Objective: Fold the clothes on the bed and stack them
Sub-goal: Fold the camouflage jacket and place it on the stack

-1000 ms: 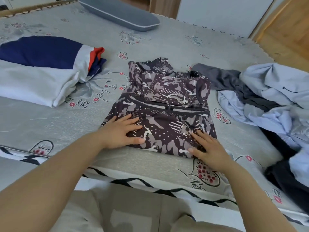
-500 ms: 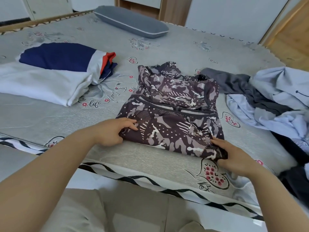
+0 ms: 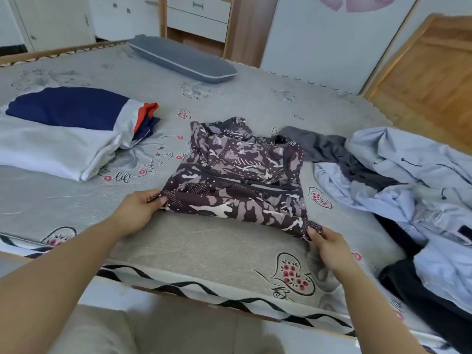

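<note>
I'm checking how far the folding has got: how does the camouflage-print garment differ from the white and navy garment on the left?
The camouflage-print garment is dark and patterned; the white and navy garment shows plain colour blocks. The patterned one has its near corners pinched by the left hand and right hand; the other lies folded and untouched. Both rest on the bed.
</note>
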